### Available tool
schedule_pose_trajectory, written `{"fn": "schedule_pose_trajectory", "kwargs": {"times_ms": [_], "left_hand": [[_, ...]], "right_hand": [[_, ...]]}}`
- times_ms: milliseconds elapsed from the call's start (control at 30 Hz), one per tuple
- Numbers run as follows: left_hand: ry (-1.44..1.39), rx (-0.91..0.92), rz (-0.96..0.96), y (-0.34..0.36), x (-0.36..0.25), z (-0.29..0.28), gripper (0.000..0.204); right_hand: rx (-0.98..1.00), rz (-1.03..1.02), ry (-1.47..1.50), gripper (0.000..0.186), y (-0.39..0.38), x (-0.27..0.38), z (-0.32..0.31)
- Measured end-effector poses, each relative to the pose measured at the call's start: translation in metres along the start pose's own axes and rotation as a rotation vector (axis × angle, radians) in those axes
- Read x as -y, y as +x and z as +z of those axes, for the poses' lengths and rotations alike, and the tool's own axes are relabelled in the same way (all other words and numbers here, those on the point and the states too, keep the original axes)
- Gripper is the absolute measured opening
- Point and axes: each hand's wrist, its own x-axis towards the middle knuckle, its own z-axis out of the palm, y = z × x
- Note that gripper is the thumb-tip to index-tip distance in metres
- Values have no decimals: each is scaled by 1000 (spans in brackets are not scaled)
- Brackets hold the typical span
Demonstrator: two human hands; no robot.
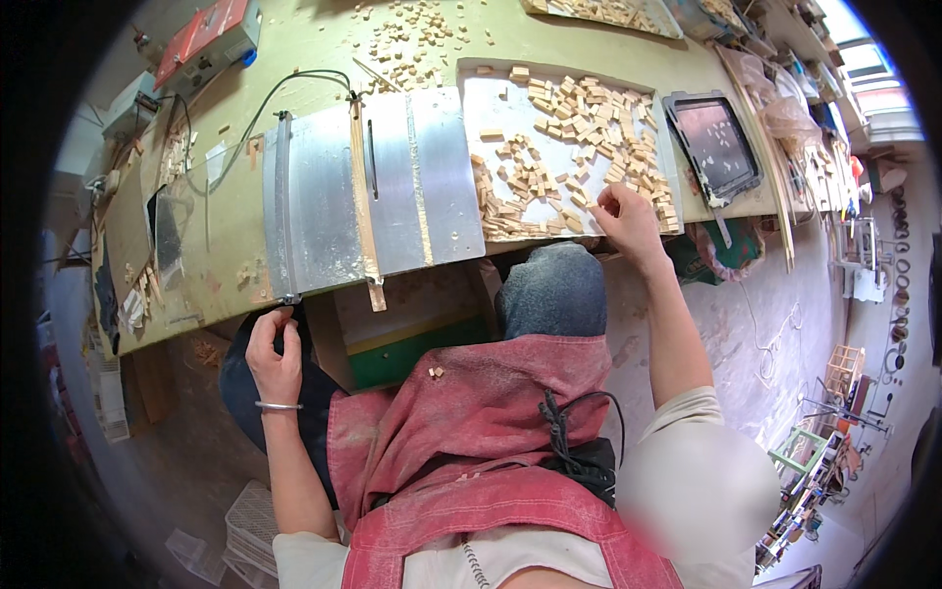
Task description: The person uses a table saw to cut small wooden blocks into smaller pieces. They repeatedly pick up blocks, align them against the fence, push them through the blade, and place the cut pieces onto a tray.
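Note:
A shallow white tray (510, 113) holds several small pale wooden blocks (589, 123) on the bench. My right hand (628, 224) is over its front right part, fingers curled among the blocks; what they hold, if anything, is too small to make out. To the tray's left is a metal plate (446, 167) with a slot, a wooden strip (359, 196) and a metal rail (282, 206). My left hand (275, 348) is at the bench's front edge, just below the rail's end, fingers curled; I cannot tell what, if anything, is in them.
A dark tablet-like frame (711, 147) lies right of the tray. More blocks (407, 44) are scattered behind. A red-topped box (201, 44) and cables stand back left. Wooden strips (785, 236) lie at the right. My legs (549, 294) and red apron are against the bench front.

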Motion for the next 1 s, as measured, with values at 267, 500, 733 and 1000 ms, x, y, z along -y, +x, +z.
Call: {"fn": "schedule_pose_trajectory", "kwargs": {"times_ms": [267,500,733,1000], "left_hand": [[16,10,-42,0,2,1,13],[17,25,-53,0,0,1,14],[11,30,-50,0,0,1,14],[19,41,-35,1,-1,2,15]], "right_hand": [[-96,103,82,26,-1,2,29],[-170,-48,-68,27,9,-8,19],[6,-140,-211,36,13,-2,13],[182,-133,-285,49,18,18,3]]}}
